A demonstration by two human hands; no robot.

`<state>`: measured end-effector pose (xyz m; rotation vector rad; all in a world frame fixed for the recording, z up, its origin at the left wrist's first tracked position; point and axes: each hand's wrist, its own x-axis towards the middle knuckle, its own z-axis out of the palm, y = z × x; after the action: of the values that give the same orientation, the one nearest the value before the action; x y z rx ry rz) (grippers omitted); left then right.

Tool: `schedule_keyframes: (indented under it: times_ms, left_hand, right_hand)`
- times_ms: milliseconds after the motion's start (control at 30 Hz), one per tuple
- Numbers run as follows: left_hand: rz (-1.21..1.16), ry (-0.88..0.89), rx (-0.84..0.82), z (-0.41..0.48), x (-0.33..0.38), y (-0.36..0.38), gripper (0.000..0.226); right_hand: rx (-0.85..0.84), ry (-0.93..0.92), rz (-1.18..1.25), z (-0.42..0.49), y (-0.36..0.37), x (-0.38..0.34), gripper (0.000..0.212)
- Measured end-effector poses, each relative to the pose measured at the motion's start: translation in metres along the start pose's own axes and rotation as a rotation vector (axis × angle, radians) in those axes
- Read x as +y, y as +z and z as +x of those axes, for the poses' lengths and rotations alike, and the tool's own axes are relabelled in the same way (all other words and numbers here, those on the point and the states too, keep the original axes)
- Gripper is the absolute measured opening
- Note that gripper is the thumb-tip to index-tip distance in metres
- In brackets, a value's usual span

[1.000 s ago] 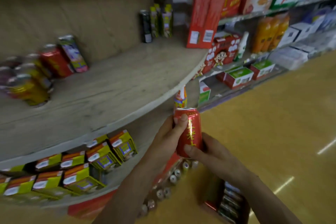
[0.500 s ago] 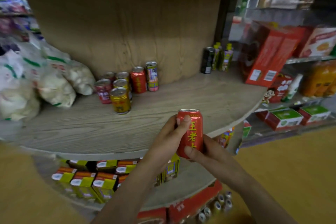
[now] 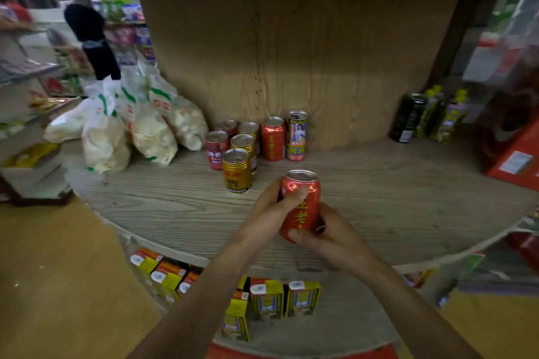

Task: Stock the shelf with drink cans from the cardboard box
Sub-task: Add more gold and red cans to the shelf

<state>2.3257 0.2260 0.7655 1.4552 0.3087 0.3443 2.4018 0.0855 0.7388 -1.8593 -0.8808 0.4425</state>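
Observation:
I hold a red drink can (image 3: 303,198) with yellow characters upright above the front part of the rounded wooden shelf (image 3: 175,207). My left hand (image 3: 271,210) grips its left side, thumb across the front near the top. My right hand (image 3: 329,234) grips the bottom right, thumb over its lower edge. Further back on the shelf stands a cluster of several cans: a gold can (image 3: 236,170) in front, a red milk can (image 3: 216,149) to its left, another red can (image 3: 273,138) and a tall colourful can (image 3: 297,135) by the back wall. The cardboard box is out of view.
White bags of snacks (image 3: 145,128) lie at the shelf's left. A black can (image 3: 407,118) and green-yellow bottles (image 3: 446,116) stand at the back right, red boxes (image 3: 513,151) at the far right. Juice cartons (image 3: 268,297) fill the lower shelf. A person in black (image 3: 93,38) stands far left.
The view has swung left and moved closer to the shelf. The can, held in both hands, is now over the shelf board in front of the standing cans.

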Motion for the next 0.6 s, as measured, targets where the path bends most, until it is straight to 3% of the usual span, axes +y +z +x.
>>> schedule_keyframes:
  times_ms: [133, 233, 400, 600]
  left_hand:
    - [0.030, -0.013, 0.053, 0.017, -0.003, -0.004, 0.034]
    - [0.080, -0.013, 0.078, 0.029, -0.007, -0.010, 0.038]
    - [0.137, -0.010, 0.091, 0.046, -0.013, -0.018, 0.046]
    - [0.210, 0.085, 0.140, 0.058, -0.021, -0.022, 0.044]
  right_hand:
    - [-0.011, 0.002, -0.069, 0.028, -0.001, 0.007, 0.028]
    - [0.001, -0.002, -0.112, 0.045, 0.004, 0.009, 0.029]
    - [0.061, 0.032, -0.183, 0.077, 0.012, 0.029, 0.065]
    - [0.106, 0.040, -0.171, 0.105, 0.019, 0.036, 0.080]
